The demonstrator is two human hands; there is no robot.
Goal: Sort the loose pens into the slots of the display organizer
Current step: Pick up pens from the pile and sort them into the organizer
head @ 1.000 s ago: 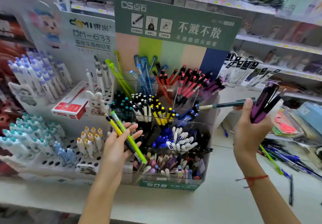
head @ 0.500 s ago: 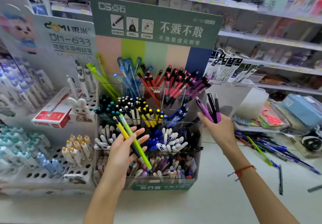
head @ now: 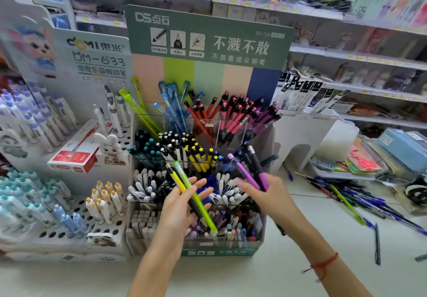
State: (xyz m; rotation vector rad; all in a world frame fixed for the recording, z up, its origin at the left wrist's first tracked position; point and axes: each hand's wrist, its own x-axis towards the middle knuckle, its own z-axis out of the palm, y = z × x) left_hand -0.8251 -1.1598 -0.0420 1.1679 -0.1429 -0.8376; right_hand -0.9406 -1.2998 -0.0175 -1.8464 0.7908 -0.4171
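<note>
I see my left hand (head: 182,206) in front of the organizer (head: 221,249), palm up, fingers stretched out toward the right. Two pens lie across it. The yellow pen (head: 176,179) and the green pen (head: 196,198) lie side by side, touching. Both are long ways from upper left to lower right. Their top ends point up at the back slots and their low ends point down at the front slots. The green pen reaches lower, over the front row. My thumb sits under them, so I cannot tell how tight that grip is, but the fingers are straight, not curled.

My right hand (head: 269,194) is a bit blurry. It is beside the left hand, just right of it, over the middle slots. Its grip is clamped on a bunch of purple pens (head: 250,177) with dark ends. They lean up and to the left, tops toward the blue slot. The right wrist has a red string (head: 323,265).

More loose pens (head: 360,201) lie on the desk (head: 300,273) at the right, well apart from my hands. They point mostly from upper left to lower right.
</note>
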